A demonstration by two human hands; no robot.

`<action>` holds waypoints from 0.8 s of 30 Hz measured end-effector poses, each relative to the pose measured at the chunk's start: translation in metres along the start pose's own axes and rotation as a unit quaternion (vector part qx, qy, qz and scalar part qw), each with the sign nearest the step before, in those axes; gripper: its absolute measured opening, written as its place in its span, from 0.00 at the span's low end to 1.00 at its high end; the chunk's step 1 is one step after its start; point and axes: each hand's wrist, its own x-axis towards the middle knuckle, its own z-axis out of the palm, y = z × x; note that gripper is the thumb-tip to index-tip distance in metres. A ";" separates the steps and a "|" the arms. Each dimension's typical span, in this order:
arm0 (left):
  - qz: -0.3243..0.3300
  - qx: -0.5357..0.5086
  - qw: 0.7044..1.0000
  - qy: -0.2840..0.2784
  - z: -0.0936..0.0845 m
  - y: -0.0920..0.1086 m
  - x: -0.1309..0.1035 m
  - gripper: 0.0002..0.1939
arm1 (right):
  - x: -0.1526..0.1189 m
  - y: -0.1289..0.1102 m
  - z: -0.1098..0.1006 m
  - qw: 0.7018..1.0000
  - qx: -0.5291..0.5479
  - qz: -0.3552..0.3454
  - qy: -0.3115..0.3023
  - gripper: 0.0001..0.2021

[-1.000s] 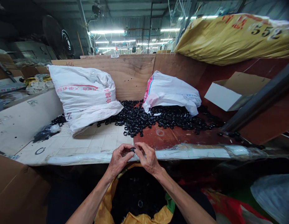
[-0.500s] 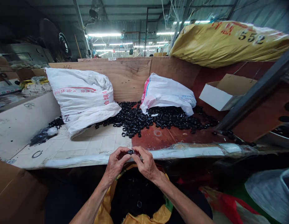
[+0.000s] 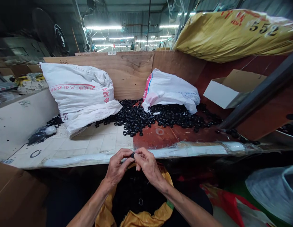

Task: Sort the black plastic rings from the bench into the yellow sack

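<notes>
Between my fingertips is a small black ring-like part [image 3: 132, 154], partly covered by the fingers. My left hand [image 3: 118, 165] pinches it from the left, thumb and index finger closed on it. From the right, my right hand [image 3: 147, 164] grips the same part, its fingers curled. Both hands are just over the bench's front edge, above an open yellow sack [image 3: 143, 218] with dark contents. Beyond them, many small black parts [image 3: 134, 118] lie heaped on the bench [image 3: 106, 138].
Two white sacks [image 3: 82, 94] [image 3: 171, 90] rest on the bench among the black parts. An open white carton [image 3: 222, 93] is at right beside a slanted metal bar [image 3: 257, 94]. A yellow sack marked 552 [image 3: 236, 36] lies above. Taped edging [image 3: 191, 152] runs along the front.
My right hand's fingers have curled in more around the small black part, which is now more covered. The view has shifted slightly, with the bench and sacks appearing higher.
</notes>
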 end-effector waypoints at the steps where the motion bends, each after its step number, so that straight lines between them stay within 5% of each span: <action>1: 0.032 0.026 0.999 -0.009 -0.002 0.002 0.000 0.09 | -0.002 0.000 0.001 0.999 0.034 0.028 -0.004 0.09; 4: 0.067 0.059 0.991 -0.095 -0.014 0.008 0.005 0.09 | 0.001 -0.001 -0.005 0.994 0.035 0.082 -0.056 0.14; 7: -0.013 0.094 0.980 -0.177 -0.028 -0.001 0.026 0.05 | 0.026 0.000 -0.025 0.985 -0.169 -0.013 -0.040 0.12; 9: -0.072 0.176 0.979 -0.073 -0.033 -0.021 0.048 0.09 | 0.053 0.004 -0.038 0.937 -0.321 -0.118 0.073 0.04; 11: -0.095 0.269 0.958 0.038 -0.033 -0.044 0.072 0.11 | 0.080 0.010 -0.045 0.888 -0.427 -0.125 0.118 0.08; 15: -0.124 0.373 0.919 0.003 -0.024 -0.071 0.108 0.16 | 0.113 0.025 -0.041 0.840 -0.528 -0.086 0.087 0.12; 19: -0.118 0.376 0.918 -0.054 -0.023 -0.069 0.110 0.12 | 0.113 0.033 -0.035 0.848 -0.510 -0.140 0.038 0.06; 24: -0.107 0.196 0.975 -0.014 -0.025 -0.060 0.085 0.13 | 0.109 0.031 -0.039 0.903 -0.349 -0.250 -0.001 0.10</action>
